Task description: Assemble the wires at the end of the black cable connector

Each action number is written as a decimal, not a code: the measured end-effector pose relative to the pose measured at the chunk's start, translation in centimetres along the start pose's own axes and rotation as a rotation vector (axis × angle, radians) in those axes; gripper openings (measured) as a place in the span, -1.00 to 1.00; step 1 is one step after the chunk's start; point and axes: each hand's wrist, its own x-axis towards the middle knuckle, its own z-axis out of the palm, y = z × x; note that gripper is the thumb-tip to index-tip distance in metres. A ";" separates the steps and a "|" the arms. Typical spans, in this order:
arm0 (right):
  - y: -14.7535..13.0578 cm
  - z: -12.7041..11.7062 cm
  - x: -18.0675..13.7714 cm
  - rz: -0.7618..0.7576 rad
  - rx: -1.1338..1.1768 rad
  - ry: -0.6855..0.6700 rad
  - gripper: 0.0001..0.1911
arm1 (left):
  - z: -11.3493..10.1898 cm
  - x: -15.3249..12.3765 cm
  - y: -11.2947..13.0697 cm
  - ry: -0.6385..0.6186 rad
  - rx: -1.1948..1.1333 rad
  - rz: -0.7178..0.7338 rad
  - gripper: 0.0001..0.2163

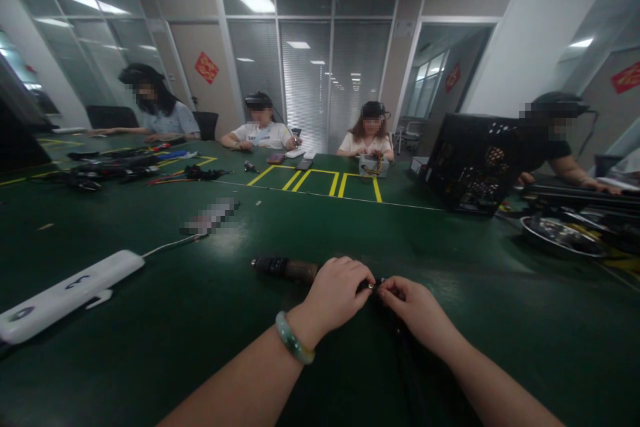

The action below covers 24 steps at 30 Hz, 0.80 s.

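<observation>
A long cylindrical tool (300,271) lies across the green table in front of me. It has a metal tip, a black ribbed front part and a brownish body, and its exact kind is unclear. My left hand (337,290), with a green bangle (294,339) at the wrist, curls closed over the tool's rear end. A small shiny metal piece (371,286) shows at its fingertips. Just right of it, my right hand (415,307) is closed in a pinch; what sits between its fingertips is too small to name. A dark cable-like strip runs below the right hand.
A white power strip (70,293) lies at left, its cord leading to a blurred object (210,217). Cables and tools (110,163) are piled behind. A black computer case (463,163) and a metal bowl (563,237) stand right. Several people sit around the table.
</observation>
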 end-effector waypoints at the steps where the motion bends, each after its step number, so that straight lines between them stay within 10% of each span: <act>1: 0.0 0.0 0.0 0.006 0.001 -0.002 -0.76 | 0.0 0.0 0.0 0.004 -0.003 -0.001 -0.92; 24: -0.2 -0.1 -0.1 0.023 0.029 -0.011 -0.76 | -0.1 0.0 0.0 -0.007 -0.022 0.007 -0.90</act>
